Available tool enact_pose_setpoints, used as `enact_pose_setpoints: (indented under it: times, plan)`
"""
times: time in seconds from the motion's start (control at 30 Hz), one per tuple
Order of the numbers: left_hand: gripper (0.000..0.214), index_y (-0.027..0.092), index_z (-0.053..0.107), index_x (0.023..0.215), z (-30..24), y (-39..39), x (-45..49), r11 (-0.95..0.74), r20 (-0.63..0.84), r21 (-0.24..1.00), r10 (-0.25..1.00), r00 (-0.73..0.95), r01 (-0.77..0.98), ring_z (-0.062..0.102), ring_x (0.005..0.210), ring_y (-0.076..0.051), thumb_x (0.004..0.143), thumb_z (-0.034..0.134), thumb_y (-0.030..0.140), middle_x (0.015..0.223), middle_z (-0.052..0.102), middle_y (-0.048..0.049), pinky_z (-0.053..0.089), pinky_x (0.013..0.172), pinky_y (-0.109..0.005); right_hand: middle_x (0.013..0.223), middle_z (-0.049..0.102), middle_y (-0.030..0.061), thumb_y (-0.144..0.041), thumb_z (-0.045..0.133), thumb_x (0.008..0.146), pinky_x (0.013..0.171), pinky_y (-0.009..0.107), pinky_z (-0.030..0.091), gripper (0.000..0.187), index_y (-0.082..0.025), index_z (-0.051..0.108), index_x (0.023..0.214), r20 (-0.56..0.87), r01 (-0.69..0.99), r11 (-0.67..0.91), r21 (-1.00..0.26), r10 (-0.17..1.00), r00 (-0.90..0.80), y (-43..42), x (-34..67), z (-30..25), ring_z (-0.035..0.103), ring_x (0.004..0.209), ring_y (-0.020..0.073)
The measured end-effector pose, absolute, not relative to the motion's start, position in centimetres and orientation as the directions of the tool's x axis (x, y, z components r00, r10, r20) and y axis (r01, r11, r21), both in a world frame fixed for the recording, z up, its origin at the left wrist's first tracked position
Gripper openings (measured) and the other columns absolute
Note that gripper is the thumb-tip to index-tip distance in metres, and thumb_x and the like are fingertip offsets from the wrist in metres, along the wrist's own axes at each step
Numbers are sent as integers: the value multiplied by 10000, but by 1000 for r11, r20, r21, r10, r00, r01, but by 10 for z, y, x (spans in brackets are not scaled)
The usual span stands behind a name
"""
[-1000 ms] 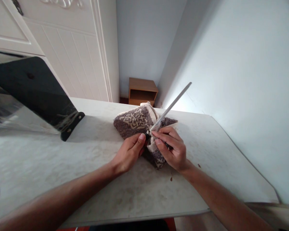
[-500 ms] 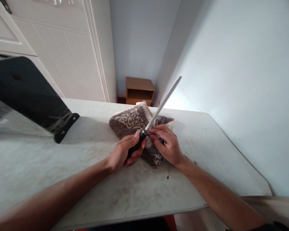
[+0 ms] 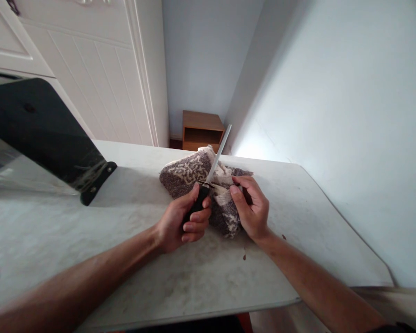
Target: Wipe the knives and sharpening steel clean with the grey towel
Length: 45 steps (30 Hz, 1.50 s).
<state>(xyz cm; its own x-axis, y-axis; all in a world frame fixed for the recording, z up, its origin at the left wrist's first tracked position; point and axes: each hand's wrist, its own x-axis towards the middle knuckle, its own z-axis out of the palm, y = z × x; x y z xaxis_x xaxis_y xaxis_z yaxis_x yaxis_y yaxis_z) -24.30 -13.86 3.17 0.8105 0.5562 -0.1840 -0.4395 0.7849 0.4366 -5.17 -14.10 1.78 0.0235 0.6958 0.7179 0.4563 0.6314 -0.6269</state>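
My left hand [image 3: 185,216] is wrapped round the black handle of a sharpening steel [image 3: 218,153]. Its pale grey rod points up and away from me, with a thin metal guard where rod meets handle. Behind and below it, a folded brown and cream patterned towel [image 3: 185,173] lies bunched on the table. To the right, my right hand [image 3: 252,206] pinches a light edge of that towel between thumb and fingers, close beside the guard. Part of the towel is hidden behind the steel and both hands.
The pale marbled table [image 3: 138,273] has a black panel-shaped object [image 3: 52,125] with clear plastic at left. Small brown specks [image 3: 244,257] lie near my right wrist. Beyond the table stand a white cabinet [image 3: 100,88] and a small wooden cabinet [image 3: 203,120]. A wall borders the right.
The steel's tip has swung left and down, and the rod points more away from me. My right hand has drawn off the guard to the right and pinches the towel's edge.
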Motion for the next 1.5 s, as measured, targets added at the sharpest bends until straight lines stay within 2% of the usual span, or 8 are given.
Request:
enact_pose_setpoints:
  times: [0.23, 0.43, 0.6, 0.8, 1.0, 1.2, 1.37, 1.5]
  plan:
    - [227, 185, 476, 775, 31, -139, -244, 769, -196, 503, 547, 814, -395, 100, 370, -44, 953, 463, 324, 517, 303, 89, 223, 277, -117, 1070, 678, 61, -197, 635, 896, 888, 345, 526, 234, -234, 665, 1126, 668, 432, 648, -628, 733, -129, -141, -55, 20, 639, 998, 195]
    - [231, 187, 486, 767, 30, -139, -244, 775, -197, 538, 498, 845, -331, 143, 357, -43, 945, 481, 333, 512, 330, 81, 249, 281, -116, 948, 724, 43, -236, 677, 868, 801, 313, 564, 144, -226, 685, 1011, 626, 431, 629, -647, 761, -170, -137, -54, 18, 685, 873, 189]
    - [251, 181, 499, 777, 29, -139, -243, 783, -197, 521, 497, 845, -339, 139, 361, -43, 961, 447, 342, 517, 335, 79, 267, 277, -116, 911, 734, 39, -209, 686, 862, 759, 302, 574, 101, -231, 706, 958, 687, 452, 670, -588, 709, -159, -137, -54, 18, 694, 829, 181]
    - [265, 177, 497, 782, 29, -140, -243, 780, -184, 470, 544, 819, -412, 105, 367, -42, 976, 409, 334, 524, 319, 81, 264, 271, -114, 968, 724, 48, -176, 677, 863, 812, 313, 565, 179, -234, 702, 1030, 717, 455, 693, -559, 680, -153, -140, -55, 20, 681, 895, 180]
    - [285, 172, 496, 775, 30, -137, -244, 800, -187, 410, 543, 818, -437, 80, 377, -46, 987, 379, 324, 531, 294, 83, 251, 271, -120, 1055, 706, 80, -198, 539, 923, 863, 378, 556, 238, -233, 696, 1099, 677, 431, 686, -586, 707, -205, -142, -51, 23, 662, 989, 215]
    - [271, 170, 505, 777, 29, -133, -248, 820, -178, 432, 486, 856, -376, 104, 376, -48, 979, 404, 319, 534, 306, 79, 249, 281, -124, 1006, 721, 66, -201, 634, 880, 820, 348, 568, 213, -242, 715, 1072, 677, 457, 673, -581, 712, -188, -139, -51, 21, 678, 919, 199]
    - [247, 178, 503, 775, 25, -134, -247, 829, -181, 468, 430, 885, -307, 143, 365, -45, 957, 462, 340, 537, 335, 75, 253, 292, -129, 866, 747, 39, -233, 710, 848, 703, 305, 575, 118, -238, 748, 959, 657, 461, 649, -606, 734, -170, -136, -49, 18, 692, 761, 180]
    - [245, 180, 502, 782, 23, -135, -246, 841, -196, 457, 413, 889, -290, 178, 372, -48, 952, 475, 353, 550, 351, 68, 267, 305, -135, 851, 749, 40, -208, 718, 837, 693, 294, 569, 107, -228, 751, 937, 670, 475, 652, -591, 725, -161, -137, -49, 18, 692, 745, 176]
